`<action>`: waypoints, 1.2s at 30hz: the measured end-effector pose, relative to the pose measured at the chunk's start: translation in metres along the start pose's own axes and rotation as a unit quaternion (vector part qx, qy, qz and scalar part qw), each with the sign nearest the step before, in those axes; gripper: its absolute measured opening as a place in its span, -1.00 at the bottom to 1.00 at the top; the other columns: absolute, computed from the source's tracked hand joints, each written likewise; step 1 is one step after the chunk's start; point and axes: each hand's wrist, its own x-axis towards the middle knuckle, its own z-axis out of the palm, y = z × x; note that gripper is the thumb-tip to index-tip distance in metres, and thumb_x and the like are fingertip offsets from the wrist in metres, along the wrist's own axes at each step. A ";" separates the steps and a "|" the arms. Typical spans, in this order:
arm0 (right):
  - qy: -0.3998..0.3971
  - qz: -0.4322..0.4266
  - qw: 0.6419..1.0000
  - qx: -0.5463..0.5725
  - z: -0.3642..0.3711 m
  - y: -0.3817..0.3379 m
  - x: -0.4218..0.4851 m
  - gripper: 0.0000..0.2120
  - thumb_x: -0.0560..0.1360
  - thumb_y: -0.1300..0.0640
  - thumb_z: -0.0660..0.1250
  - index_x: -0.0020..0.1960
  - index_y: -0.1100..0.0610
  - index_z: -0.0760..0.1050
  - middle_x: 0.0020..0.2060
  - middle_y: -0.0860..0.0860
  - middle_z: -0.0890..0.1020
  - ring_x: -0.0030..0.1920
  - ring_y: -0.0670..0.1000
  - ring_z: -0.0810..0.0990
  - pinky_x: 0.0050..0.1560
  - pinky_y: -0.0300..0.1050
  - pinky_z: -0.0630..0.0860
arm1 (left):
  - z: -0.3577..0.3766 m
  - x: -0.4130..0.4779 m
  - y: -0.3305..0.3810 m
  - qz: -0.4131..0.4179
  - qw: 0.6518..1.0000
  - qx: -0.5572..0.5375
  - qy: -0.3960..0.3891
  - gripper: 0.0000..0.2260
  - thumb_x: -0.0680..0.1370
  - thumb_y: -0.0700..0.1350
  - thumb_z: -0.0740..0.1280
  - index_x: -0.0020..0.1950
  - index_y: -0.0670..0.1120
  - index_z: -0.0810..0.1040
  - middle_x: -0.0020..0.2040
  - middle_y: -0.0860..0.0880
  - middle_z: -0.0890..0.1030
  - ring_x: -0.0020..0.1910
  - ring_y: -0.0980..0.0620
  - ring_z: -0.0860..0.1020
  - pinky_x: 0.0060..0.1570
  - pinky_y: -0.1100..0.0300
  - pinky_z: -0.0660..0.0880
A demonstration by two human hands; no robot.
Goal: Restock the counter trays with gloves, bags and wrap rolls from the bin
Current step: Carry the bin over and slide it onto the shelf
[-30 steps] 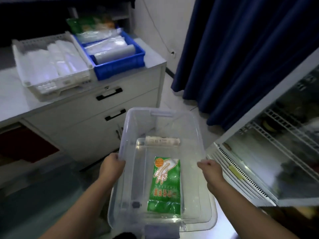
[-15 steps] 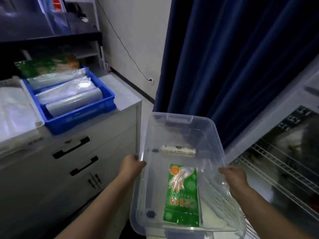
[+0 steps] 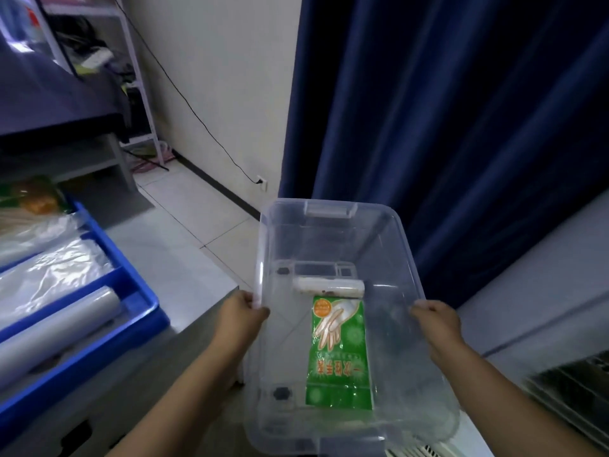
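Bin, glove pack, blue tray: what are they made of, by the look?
Bin: clear rigid plastic, glossy; floor tiles show through its walls. Glove pack: thin printed plastic film, likely; glare and creases on it. Blue tray: opaque moulded plastic, probably; smooth, sheen along its rim.

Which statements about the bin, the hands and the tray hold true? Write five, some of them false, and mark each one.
1. The left hand and the right hand grip the clear bin by its side rims. True.
2. A green glove pack and a white roll lie in the clear bin. True.
3. The clear bin has a lid on. False: it is open on top.
4. The blue tray stands right of the clear bin. False: it is on the left, on the counter.
5. The curtain is red. False: it is dark blue.
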 end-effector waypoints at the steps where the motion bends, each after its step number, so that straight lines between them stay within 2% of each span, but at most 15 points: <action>1: -0.007 -0.001 1.000 0.000 0.012 -0.007 0.021 -0.84 0.42 0.35 0.36 -0.03 0.18 0.51 -0.20 0.04 0.54 -0.22 0.01 0.49 -0.14 -0.15 0.43 | 0.003 0.018 0.007 0.001 1.000 0.008 0.014 -0.90 0.41 -0.21 0.40 -0.13 -0.07 0.53 -0.24 -0.06 0.60 -0.27 -0.05 0.58 -0.26 0.11 0.53; 3: -0.016 -0.003 1.000 0.003 0.030 -0.016 0.048 -0.84 0.42 0.37 0.35 -0.02 0.21 0.53 -0.25 0.04 0.54 -0.29 -0.02 0.47 -0.28 -0.19 0.40 | 0.005 0.042 0.020 0.000 0.999 0.035 0.034 -0.89 0.40 -0.17 0.41 -0.12 -0.06 0.53 -0.24 -0.06 0.62 -0.26 -0.07 0.60 -0.25 0.11 0.52; 7: -0.073 -0.010 0.997 -0.012 0.082 -0.049 0.126 -0.89 0.46 0.35 0.34 -0.01 0.27 0.52 -0.22 0.12 0.55 -0.19 0.09 0.49 -0.16 -0.09 0.43 | 0.019 0.113 0.046 -0.014 0.996 0.035 0.078 -0.88 0.37 -0.17 0.43 -0.15 -0.08 0.52 -0.23 -0.10 0.62 -0.25 -0.12 0.61 -0.19 0.04 0.55; 10: -0.121 -0.022 0.992 -0.025 0.122 -0.084 0.179 -0.93 0.47 0.38 0.30 -0.06 0.32 0.52 -0.32 0.12 0.52 -0.29 0.09 0.44 -0.31 -0.14 0.40 | 0.025 0.163 0.062 -0.046 0.993 0.016 0.111 -0.88 0.36 -0.21 0.44 -0.21 -0.10 0.52 -0.25 -0.15 0.62 -0.24 -0.18 0.62 -0.13 -0.06 0.59; 12: -0.143 -0.032 0.989 -0.035 0.149 -0.108 0.209 -0.94 0.46 0.42 0.29 -0.11 0.31 0.50 -0.39 0.10 0.48 -0.38 0.04 0.39 -0.42 -0.20 0.37 | 0.027 0.190 0.069 -0.073 0.988 0.002 0.133 -0.88 0.36 -0.24 0.43 -0.24 -0.11 0.51 -0.31 -0.15 0.61 -0.28 -0.18 0.61 -0.11 -0.10 0.59; 14: -0.176 -0.044 0.983 -0.042 0.179 -0.134 0.237 -0.93 0.45 0.42 0.30 -0.14 0.28 0.49 -0.37 0.11 0.50 -0.38 0.04 0.41 -0.40 -0.16 0.35 | 0.028 0.214 0.075 -0.091 0.983 -0.023 0.156 -0.86 0.35 -0.28 0.43 -0.31 -0.12 0.49 -0.40 -0.13 0.57 -0.38 -0.13 0.57 -0.12 -0.13 0.59; 17: -0.215 -0.069 0.972 -0.065 0.228 -0.162 0.271 -0.91 0.43 0.41 0.31 -0.19 0.26 0.51 -0.36 0.11 0.50 -0.38 0.04 0.41 -0.38 -0.15 0.33 | 0.024 0.243 0.080 -0.110 0.975 -0.035 0.192 -0.83 0.36 -0.33 0.39 -0.39 -0.17 0.47 -0.47 -0.14 0.52 -0.48 -0.07 0.51 -0.21 -0.02 0.57; 19: -0.240 -0.068 0.966 -0.069 0.263 -0.174 0.287 -0.95 0.42 0.42 0.32 -0.16 0.32 0.53 -0.39 0.11 0.49 -0.35 0.06 0.43 -0.37 -0.15 0.34 | 0.019 0.258 0.084 -0.124 0.967 -0.061 0.215 -0.78 0.37 -0.37 0.35 -0.40 -0.15 0.42 -0.48 -0.12 0.46 -0.52 -0.02 0.44 -0.27 0.08 0.51; 23: -0.275 -0.075 0.955 -0.082 0.344 -0.191 0.312 -0.88 0.41 0.46 0.30 -0.08 0.51 0.50 -0.33 0.17 0.49 -0.33 0.08 0.41 -0.42 -0.20 0.36 | -0.003 0.300 0.085 -0.156 0.946 -0.093 0.269 -0.78 0.40 -0.41 0.32 -0.35 -0.17 0.39 -0.40 -0.15 0.43 -0.43 -0.02 0.40 -0.33 0.19 0.35; 25: -0.298 -0.081 0.946 -0.101 0.384 -0.200 0.322 -0.89 0.42 0.44 0.28 -0.10 0.52 0.49 -0.35 0.19 0.48 -0.32 0.11 0.42 -0.34 -0.11 0.36 | -0.019 0.327 0.084 -0.166 0.939 -0.103 0.283 -0.81 0.40 -0.40 0.32 -0.35 -0.19 0.43 -0.43 -0.14 0.44 -0.43 -0.03 0.41 -0.38 0.22 0.33; 27: -0.312 -0.089 0.939 -0.115 0.426 -0.213 0.330 -0.92 0.43 0.41 0.30 -0.15 0.45 0.53 -0.38 0.19 0.51 -0.33 0.14 0.45 -0.28 -0.04 0.39 | -0.040 0.358 0.084 -0.169 0.934 -0.105 0.296 -0.80 0.39 -0.39 0.33 -0.38 -0.18 0.43 -0.45 -0.14 0.43 -0.43 -0.03 0.41 -0.38 0.20 0.33; 30: -0.312 -0.088 0.939 -0.119 0.488 -0.238 0.338 -0.95 0.43 0.37 0.33 -0.19 0.36 0.55 -0.39 0.18 0.53 -0.38 0.13 0.47 -0.35 -0.11 0.41 | -0.074 0.408 0.080 -0.184 0.927 -0.113 0.307 -0.79 0.36 -0.35 0.34 -0.43 -0.16 0.42 -0.45 -0.15 0.46 -0.41 -0.05 0.44 -0.29 0.16 0.36; 33: -0.308 -0.100 0.936 -0.138 0.548 -0.263 0.347 -0.82 0.42 0.37 0.34 -0.35 0.24 0.49 -0.45 0.13 0.50 -0.43 0.09 0.44 -0.41 -0.18 0.38 | -0.106 0.452 0.081 -0.218 0.915 -0.122 0.317 -0.88 0.34 -0.28 0.34 -0.39 -0.15 0.50 -0.47 -0.12 0.52 -0.42 -0.08 0.49 -0.27 0.15 0.43; 36: -0.318 -0.117 0.926 -0.164 0.602 -0.292 0.356 -0.77 0.40 0.33 0.37 -0.40 0.16 0.48 -0.47 0.06 0.50 -0.42 0.04 0.45 -0.38 -0.18 0.38 | -0.136 0.493 0.084 -0.224 0.910 -0.121 0.327 -0.87 0.35 -0.27 0.34 -0.39 -0.12 0.48 -0.49 -0.07 0.51 -0.46 -0.05 0.47 -0.33 0.18 0.39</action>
